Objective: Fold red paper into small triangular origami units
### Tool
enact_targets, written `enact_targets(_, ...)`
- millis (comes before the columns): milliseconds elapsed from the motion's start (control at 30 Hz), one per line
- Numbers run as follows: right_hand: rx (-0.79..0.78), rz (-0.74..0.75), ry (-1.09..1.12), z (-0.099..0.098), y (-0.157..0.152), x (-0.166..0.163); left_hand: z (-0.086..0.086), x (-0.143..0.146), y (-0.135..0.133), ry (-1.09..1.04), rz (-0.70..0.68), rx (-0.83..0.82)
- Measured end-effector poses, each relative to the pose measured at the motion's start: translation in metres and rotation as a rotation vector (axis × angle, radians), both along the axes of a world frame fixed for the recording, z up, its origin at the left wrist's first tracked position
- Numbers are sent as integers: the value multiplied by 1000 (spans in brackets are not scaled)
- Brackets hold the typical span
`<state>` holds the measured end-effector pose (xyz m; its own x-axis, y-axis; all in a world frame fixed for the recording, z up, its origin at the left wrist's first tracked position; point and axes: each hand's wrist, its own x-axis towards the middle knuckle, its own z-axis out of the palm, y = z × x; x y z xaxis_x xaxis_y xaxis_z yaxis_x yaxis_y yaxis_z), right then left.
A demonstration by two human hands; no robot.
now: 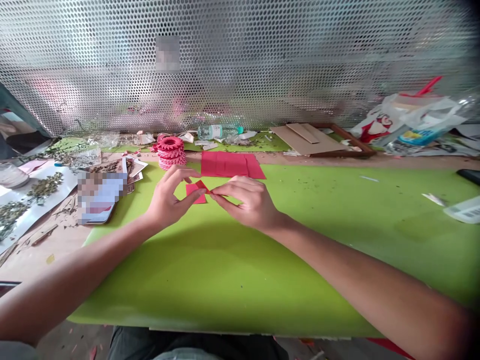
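My right hand (251, 202) pinches a small folded piece of red paper (202, 186) between its thumb and fingertips, just above the table. To the left, my left hand (168, 197) has its thumb against the same piece, while its index finger is raised and apart from the thumb. Beneath the fingers, a small red paper rectangle (192, 189) lies flat on the green tabletop (225, 270). Flat red paper sheets (232, 165) overlap just behind my hands. A stack of red and white folded-paper rings (171, 152) stands behind my left hand.
Along the perforated metal wall (240, 65) lie a plastic bottle (219, 131), cardboard pieces (305, 139) and scraps. Plastic bags (408, 125) stand at the back right. On the left are a phone (99, 212) and dried plant bits (45, 187). A clear container (465, 209) lies at the right edge.
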<state>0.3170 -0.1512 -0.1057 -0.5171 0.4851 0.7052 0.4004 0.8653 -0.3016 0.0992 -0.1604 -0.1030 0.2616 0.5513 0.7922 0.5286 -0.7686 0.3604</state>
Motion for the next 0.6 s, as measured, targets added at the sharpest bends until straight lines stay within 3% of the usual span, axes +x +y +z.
enact_targets(133,22,-40,-62,3,-5,-1,2,-4,1,148,20,145)
enact_targets(267,49,-45,-127,8,-6,2,2,-4,-1,227,-25,135)
enact_targets(467,122,-107,-177,12,-7,8,0,0,0,33,-127,-28)
enact_targets(600,39,-77,-34,13,-5,7,-1,-2,2,10,-155,45)
